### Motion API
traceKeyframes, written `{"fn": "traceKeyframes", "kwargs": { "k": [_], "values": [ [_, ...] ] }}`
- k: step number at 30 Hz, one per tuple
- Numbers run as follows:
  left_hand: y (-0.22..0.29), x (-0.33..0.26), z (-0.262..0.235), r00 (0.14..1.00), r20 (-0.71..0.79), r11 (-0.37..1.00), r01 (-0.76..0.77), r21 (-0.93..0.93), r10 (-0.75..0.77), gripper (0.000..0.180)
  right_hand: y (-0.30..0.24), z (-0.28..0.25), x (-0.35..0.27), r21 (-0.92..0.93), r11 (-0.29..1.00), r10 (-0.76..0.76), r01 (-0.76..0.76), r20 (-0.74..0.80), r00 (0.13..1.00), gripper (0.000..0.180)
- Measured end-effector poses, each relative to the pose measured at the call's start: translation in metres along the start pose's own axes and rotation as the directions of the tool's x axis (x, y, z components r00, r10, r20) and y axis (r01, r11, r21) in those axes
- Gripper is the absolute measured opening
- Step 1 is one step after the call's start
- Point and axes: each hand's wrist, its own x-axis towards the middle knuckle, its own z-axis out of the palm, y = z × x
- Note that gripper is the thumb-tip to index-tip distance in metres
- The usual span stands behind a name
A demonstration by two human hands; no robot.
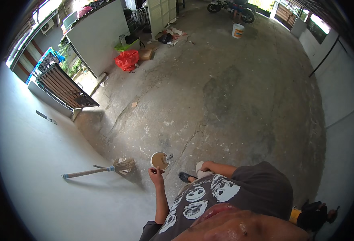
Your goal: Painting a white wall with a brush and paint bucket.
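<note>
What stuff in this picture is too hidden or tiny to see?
All in the head view:
- Whether the left hand touches the near bucket: too small to tell.
- How deep the brown stuff goes: its own surface hides that.
- Whether the right hand holds anything: too small.
- What's in the red bag: its sides hide it.
- The motorbike's top: cut off by the upper edge.

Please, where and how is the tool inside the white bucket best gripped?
Probably by the tool's projecting end, coming from the right: it sticks out over the right rim of the bucket, while its other end appears to reach the brown contents.
</note>
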Motion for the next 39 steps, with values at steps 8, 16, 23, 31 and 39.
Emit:
{"fn": "traceKeyframes", "kwargs": {
  "k": [8, 16, 23, 31, 39],
  "values": [
    [0.007, 0.031, -0.015, 1.000, -0.005, 1.000, -0.021, 0.013, 0.021, 0.028, -0.059, -0.039, -0.023, -0.003, 0.997, 0.072, -0.073, -0.073, 0.995, 0.051],
    [0.006, 0.056, 0.003, 0.997, -0.068, 1.000, 0.020, -0.002, -0.020, 0.028, -0.036, -0.102, -0.005, -0.008, 0.993, -0.116, 0.116, -0.133, 0.984, 0.046],
    [0.011, 0.113, 0.006, 0.976, -0.216, 1.000, 0.022, -0.020, -0.026, 0.026, 0.059, -0.166, -0.060, 0.159, 0.871, -0.457, 0.464, -0.079, 0.886, 0.032],
    [0.047, 0.223, 0.052, 0.966, -0.252, 0.998, 0.055, 0.007, -0.052, 0.026, 0.063, -0.226, -0.045, 0.248, 0.672, -0.549, 0.698, -0.465, 0.694, 0.023],
    [0.089, 0.298, 0.143, 0.963, -0.268, 1.000, 0.007, -0.025, -0.014, 0.026, 0.085, -0.310, -0.031, -0.273, 0.719, -0.685, 0.640, -0.434, 0.584, 0.024]
  ]
}}
